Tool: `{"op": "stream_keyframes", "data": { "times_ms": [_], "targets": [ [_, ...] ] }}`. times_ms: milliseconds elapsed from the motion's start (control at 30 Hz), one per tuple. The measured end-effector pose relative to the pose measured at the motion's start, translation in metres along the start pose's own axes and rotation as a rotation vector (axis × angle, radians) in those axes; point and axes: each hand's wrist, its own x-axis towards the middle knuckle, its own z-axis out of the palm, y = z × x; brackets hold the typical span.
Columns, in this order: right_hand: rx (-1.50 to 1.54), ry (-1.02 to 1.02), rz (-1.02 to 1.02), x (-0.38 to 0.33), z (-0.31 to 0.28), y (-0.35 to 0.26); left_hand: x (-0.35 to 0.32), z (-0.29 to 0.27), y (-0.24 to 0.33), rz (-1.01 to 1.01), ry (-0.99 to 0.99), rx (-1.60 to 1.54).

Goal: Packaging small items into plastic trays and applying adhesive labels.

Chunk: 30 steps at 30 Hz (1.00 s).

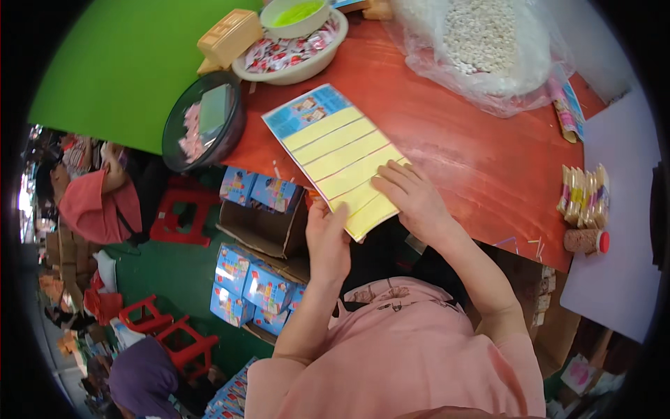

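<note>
A yellow printed sheet (338,150) with dark ruled lines and a blue picture band along its far end is tilted over the near edge of the red table (453,167). My left hand (329,244) pinches its near left corner, thumb on top and the other fingers partly hidden below. Across the near right part of the sheet lie the fingers of my right hand (417,204), curled over its edge; the thumb is out of sight. Whether it is one sheet or a thin stack, I cannot tell.
Beyond the sheet stand a dark bowl (171,150) and a white basin (296,75) of small packets. A clear plastic bag (530,77) of white pieces sits far right. Bundled sticks (585,195) and a red-lidded jar (585,241) lie right. Blue boxes (269,288) are below left.
</note>
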Motion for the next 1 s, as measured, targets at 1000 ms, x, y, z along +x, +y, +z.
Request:
{"op": "stream_keyframes", "data": {
  "times_ms": [1000],
  "targets": [
    [-0.722,0.532,0.896,-0.119,-0.227,0.381,0.104,0.031,-0.066,0.813,0.168,1.193]
  ]
}}
